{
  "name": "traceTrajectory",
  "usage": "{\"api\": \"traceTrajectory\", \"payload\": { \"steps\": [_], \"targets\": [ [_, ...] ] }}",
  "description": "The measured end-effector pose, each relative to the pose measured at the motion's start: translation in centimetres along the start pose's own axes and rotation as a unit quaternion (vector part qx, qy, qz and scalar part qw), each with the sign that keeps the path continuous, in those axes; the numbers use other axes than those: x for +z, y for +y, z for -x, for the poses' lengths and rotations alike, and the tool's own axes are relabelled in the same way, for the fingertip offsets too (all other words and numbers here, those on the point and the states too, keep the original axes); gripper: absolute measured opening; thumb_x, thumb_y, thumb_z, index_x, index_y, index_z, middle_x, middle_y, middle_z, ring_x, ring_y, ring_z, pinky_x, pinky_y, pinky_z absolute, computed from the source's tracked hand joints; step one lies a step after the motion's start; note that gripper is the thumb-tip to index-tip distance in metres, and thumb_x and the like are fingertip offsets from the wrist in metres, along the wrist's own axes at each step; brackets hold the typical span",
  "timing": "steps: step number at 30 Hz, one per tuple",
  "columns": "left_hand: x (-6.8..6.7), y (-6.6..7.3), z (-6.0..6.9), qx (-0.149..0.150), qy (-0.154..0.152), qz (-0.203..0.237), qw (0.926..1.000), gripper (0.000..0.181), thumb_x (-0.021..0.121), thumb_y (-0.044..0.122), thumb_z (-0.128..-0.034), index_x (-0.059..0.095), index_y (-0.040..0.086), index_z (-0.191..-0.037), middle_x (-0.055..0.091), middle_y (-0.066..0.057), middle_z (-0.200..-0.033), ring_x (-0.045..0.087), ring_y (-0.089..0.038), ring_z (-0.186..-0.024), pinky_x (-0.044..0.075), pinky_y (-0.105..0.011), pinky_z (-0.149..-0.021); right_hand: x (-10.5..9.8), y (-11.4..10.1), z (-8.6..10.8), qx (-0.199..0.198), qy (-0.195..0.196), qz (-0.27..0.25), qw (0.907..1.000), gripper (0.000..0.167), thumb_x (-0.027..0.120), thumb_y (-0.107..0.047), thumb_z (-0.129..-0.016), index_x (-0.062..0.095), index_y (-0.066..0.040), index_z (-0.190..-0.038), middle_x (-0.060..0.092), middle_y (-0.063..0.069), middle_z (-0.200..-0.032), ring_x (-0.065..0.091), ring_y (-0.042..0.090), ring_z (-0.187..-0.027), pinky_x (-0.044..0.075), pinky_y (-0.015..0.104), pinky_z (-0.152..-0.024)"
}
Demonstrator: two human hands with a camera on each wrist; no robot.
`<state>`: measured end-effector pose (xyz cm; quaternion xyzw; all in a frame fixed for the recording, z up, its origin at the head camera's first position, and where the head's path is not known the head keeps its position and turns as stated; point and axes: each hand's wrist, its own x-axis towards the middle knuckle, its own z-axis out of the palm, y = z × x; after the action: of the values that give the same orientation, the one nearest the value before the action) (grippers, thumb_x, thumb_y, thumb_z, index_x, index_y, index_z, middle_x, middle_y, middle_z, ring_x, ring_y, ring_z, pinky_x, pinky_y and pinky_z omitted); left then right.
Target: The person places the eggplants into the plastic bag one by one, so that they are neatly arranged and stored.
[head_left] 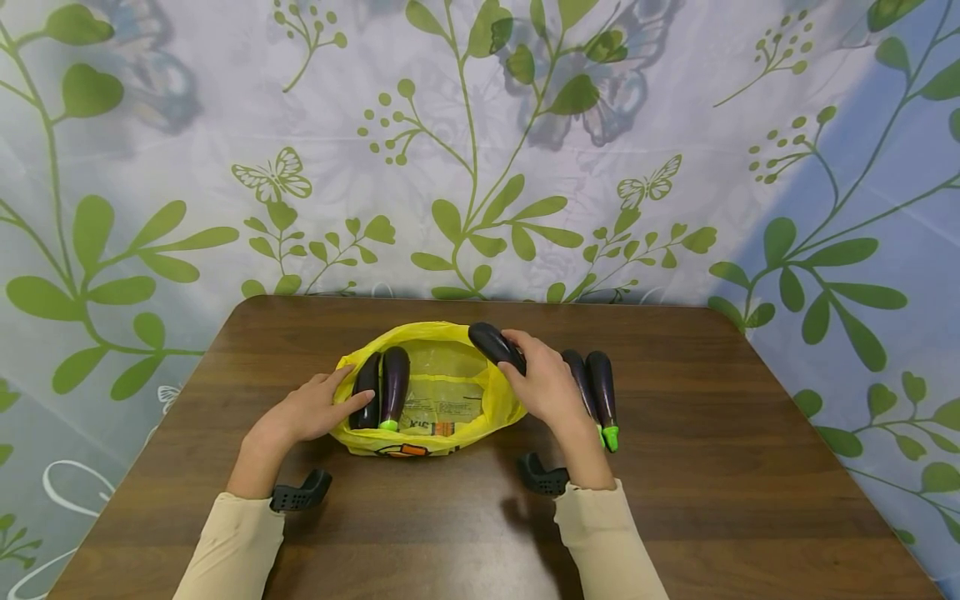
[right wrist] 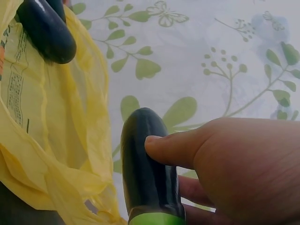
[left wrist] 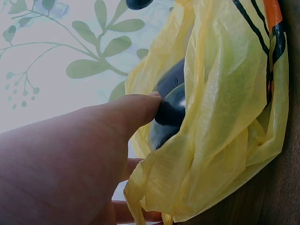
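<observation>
A yellow plastic bag (head_left: pixel 491 417) lies with its mouth spread wide on the table. Inside, at its left, two dark eggplants (head_left: pixel 395 383) lie side by side. My left hand (head_left: pixel 303 410) holds the bag's left rim, fingers outside and the thumb touching an eggplant (left wrist: pixel 172 105) within. Above the bag's right rim, my right hand (head_left: pixel 551 379) grips another eggplant (right wrist: pixel 150 164), thumb on one side and fingers on the other; its green stem end points down in the right wrist view. Two more eggplants (head_left: pixel 602 387) lie on the table just right of that hand, one partly hidden by it.
The brown wooden table (head_left: pixel 712 467) reaches back to a hanging cloth (head_left: pixel 480 150) printed with green leaves and butterflies. Dark wrist mounts (head_left: pixel 302 492) sit at both cuffs, below the hands.
</observation>
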<state>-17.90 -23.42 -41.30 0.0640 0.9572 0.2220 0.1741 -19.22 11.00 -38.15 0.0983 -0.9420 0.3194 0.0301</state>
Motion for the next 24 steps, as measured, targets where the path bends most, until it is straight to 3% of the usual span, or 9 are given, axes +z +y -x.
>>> {"api": "traceTrajectory", "payload": {
  "steps": [9, 16, 24],
  "targets": [
    [0.1, -0.1, -0.1, 0.001, 0.002, 0.005, 1.0, 0.091, 0.044, 0.067, -0.1022, 0.023, 0.003, -0.163, 0.026, -0.041, -0.159, 0.032, -0.064, -0.141, 0.033, -0.077, -0.107, 0.8, -0.1, -0.2, -0.002, 0.001, 0.0, 1.0, 0.052, 0.068, -0.025, -0.102, 0.052, -0.014, -0.151, 0.061, 0.011, -0.145, 0.062, 0.035, -0.127, 0.052, 0.053, -0.101],
    [0.1, -0.1, -0.2, -0.001, 0.005, -0.001, 1.0, 0.092, 0.044, 0.068, -0.1016, 0.024, 0.002, -0.163, 0.028, -0.041, -0.158, 0.033, -0.063, -0.141, 0.034, -0.077, -0.107, 1.4, -0.4, -0.1, -0.006, 0.002, 0.003, 1.0, 0.052, 0.068, -0.026, -0.101, 0.054, -0.016, -0.15, 0.063, 0.01, -0.143, 0.066, 0.033, -0.118, 0.054, 0.05, -0.092],
    [0.3, -0.2, -0.2, -0.006, 0.005, 0.001, 1.0, 0.092, 0.044, 0.068, -0.1014, 0.024, 0.002, -0.163, 0.027, -0.041, -0.158, 0.033, -0.063, -0.141, 0.033, -0.076, -0.108, 2.2, -0.7, -0.2, -0.007, -0.004, 0.009, 0.9999, 0.052, 0.069, -0.026, -0.101, 0.054, -0.015, -0.15, 0.062, 0.009, -0.144, 0.065, 0.033, -0.121, 0.054, 0.051, -0.095]
  ]
}}
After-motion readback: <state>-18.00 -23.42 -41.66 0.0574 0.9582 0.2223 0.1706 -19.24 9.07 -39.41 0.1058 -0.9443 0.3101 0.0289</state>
